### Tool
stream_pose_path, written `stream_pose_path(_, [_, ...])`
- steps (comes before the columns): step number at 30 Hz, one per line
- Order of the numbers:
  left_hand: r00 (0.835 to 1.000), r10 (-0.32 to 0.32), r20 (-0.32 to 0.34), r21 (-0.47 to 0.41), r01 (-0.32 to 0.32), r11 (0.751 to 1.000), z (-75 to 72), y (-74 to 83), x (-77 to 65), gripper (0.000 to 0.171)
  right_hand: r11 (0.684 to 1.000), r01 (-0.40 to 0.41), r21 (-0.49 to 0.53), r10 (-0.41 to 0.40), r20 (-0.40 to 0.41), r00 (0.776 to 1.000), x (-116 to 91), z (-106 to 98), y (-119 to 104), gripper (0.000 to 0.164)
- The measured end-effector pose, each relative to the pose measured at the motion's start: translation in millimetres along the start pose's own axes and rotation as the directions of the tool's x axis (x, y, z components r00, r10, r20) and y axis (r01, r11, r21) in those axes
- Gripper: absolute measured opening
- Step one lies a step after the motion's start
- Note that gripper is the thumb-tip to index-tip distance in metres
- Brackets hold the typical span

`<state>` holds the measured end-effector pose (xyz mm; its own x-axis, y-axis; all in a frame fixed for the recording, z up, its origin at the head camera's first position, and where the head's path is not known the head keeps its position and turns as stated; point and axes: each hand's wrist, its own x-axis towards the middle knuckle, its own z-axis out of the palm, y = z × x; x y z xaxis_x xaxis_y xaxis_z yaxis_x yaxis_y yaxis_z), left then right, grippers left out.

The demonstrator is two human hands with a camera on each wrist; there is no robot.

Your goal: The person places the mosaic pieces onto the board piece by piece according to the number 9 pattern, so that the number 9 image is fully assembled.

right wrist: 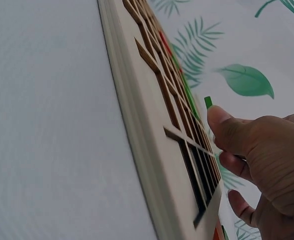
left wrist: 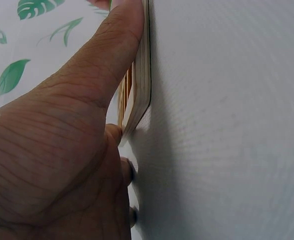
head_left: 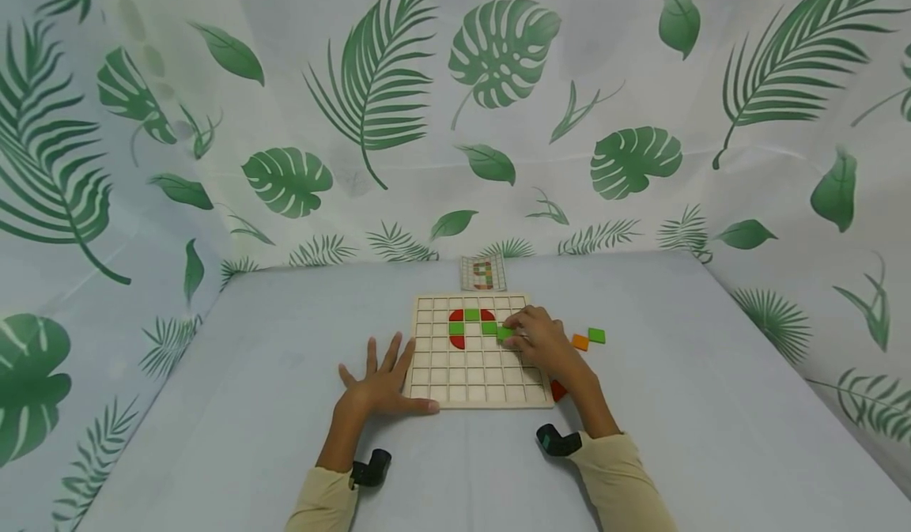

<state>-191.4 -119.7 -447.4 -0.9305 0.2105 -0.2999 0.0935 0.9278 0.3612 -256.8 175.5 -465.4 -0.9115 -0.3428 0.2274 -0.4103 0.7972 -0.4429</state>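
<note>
A wooden grid board [head_left: 466,394] lies flat on the table. My left hand [head_left: 377,387] spreads its fingers at the board's near left corner, thumb along the front edge. Over the right part of the grid, my right hand [head_left: 546,346] pinches a green square tile [head_left: 504,333] between thumb and finger; in the right wrist view the green tile [right wrist: 208,102] sticks up past the thumb tip. On the grid sit red rounded tiles [head_left: 457,342] and green square tiles [head_left: 472,315], forming an arch. Its right end is a green tile [head_left: 489,328] beside the pinched one.
A pattern card [head_left: 484,273] showing a red, green and orange figure lies behind the board. Right of the board are an orange tile [head_left: 580,342] and a green tile [head_left: 597,335]. A red tile [head_left: 558,390] lies partly under the right forearm. Leaf-patterned cloth [head_left: 505,145] hangs around the table.
</note>
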Motion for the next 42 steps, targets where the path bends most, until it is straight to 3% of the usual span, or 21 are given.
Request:
stream_pose_path(15, [1.0,-0.001,0.001,0.02,0.001,1.0,1.5,-2.5,2.8,0.116,0.994,0.104,-0.013,-0.104,-0.009,0.995,9.2,9.6,-21.4,0.029])
stream_pose_path(31, [1.0,-0.01,0.01,0.024,0.009,1.0,-1.3,-0.1,0.8,0.115,0.999,0.041,-0.036,-0.039,0.054,0.998,15.5,21.8,-32.5,0.028])
stream_pose_path(42, [1.0,-0.016,0.001,0.017,0.016,1.0,-0.3,-0.7,1.3,0.115,0.995,0.054,-0.078,-0.05,0.057,0.997,19.1,24.2,-35.8,0.025])
